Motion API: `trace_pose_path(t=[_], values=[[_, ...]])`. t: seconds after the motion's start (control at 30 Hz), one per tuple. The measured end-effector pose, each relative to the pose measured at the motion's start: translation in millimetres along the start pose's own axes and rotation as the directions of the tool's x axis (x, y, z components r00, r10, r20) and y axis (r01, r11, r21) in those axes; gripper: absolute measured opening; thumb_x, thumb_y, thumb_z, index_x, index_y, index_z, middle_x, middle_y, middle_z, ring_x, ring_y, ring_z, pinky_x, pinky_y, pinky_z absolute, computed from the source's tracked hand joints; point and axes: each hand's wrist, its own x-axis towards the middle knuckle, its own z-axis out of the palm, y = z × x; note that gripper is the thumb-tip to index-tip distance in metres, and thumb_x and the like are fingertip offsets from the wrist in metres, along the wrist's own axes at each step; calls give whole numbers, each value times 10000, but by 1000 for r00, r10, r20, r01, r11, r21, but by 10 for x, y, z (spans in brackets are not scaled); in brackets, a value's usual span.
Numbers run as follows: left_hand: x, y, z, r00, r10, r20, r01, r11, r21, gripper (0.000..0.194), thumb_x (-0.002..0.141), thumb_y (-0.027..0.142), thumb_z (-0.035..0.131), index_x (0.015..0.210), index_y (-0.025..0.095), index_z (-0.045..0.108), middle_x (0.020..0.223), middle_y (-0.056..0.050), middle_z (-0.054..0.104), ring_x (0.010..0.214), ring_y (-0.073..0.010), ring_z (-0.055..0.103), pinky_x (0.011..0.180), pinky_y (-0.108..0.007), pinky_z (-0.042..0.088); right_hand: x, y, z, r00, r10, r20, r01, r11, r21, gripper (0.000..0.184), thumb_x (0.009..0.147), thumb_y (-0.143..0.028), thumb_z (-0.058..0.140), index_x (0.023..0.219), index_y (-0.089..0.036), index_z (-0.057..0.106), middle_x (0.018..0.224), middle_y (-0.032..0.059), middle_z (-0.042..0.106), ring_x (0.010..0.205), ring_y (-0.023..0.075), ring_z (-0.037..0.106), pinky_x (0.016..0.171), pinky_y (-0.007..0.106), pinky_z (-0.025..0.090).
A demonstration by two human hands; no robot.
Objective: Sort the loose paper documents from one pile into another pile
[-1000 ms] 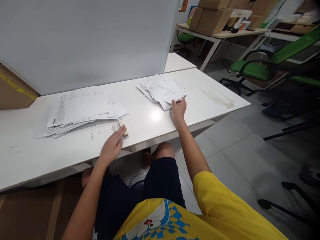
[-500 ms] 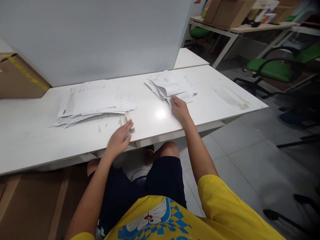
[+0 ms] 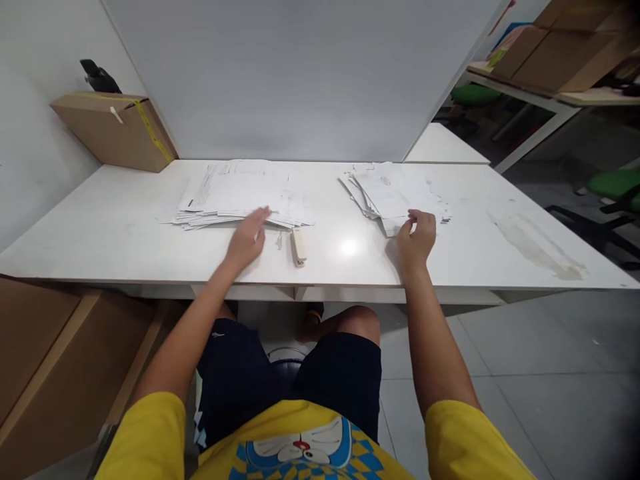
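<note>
My left hand [image 3: 247, 237] is slightly blurred, fingers stretched out with nothing in them, over the near edge of the wide left stack of paper [image 3: 240, 190]. To its right a cream stapler [image 3: 299, 247] lies on the white table, untouched. At the near edge of the smaller right stack of paper [image 3: 390, 190], the fingers of my right hand [image 3: 417, 240] are curled and pinched at the edge of a sheet. That stack is uneven, its sheets fanned out at the left side.
A white panel [image 3: 300, 80] stands along the back of the table [image 3: 100, 233]. At the back left leans a cardboard box [image 3: 120, 133] with yellow tape. Open cartons [image 3: 75, 360] sit below at left. A green chair [image 3: 615, 187] and another desk [image 3: 530, 93] are at right.
My left hand has left the stapler and moved to the left paper stack. My right hand bent a sheet's edge up half a second ago; now it lies flatter. The view has turned left.
</note>
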Motion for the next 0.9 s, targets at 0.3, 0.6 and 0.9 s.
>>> trace_pose_path(t=[0.3, 0.6, 0.9], values=[[237, -636, -59, 1000, -13, -24, 19, 962, 271, 537, 952, 467, 479, 1369, 141, 570, 1456, -173, 566, 1422, -342, 452, 1206, -570, 265, -3, -73, -13, 998, 60, 18, -60, 998, -4, 229, 824, -210, 421, 940, -199, 618, 952, 105, 593, 918, 242, 577, 898, 443, 493], [178, -466, -161, 999, 42, 22, -47, 955, 292, 404, 928, 180, 392, 1203, 191, 689, 1260, -120, 709, 1197, -293, 634, 1049, -505, 430, -14, -60, -23, 993, 109, 41, -109, 994, -1, 219, 787, -188, 420, 877, -199, 620, 914, 102, 614, 935, 254, 576, 887, 450, 486], [128, -466, -180, 823, -144, -549, 123, 990, -74, 345, 983, 401, 447, 1066, 196, 711, 1121, -108, 749, 1148, -247, 673, 1051, -411, 474, -24, -157, -53, 993, 95, 71, -97, 995, 16, 212, 766, -160, 413, 808, -205, 616, 873, 104, 639, 903, 260, 601, 877, 445, 486]])
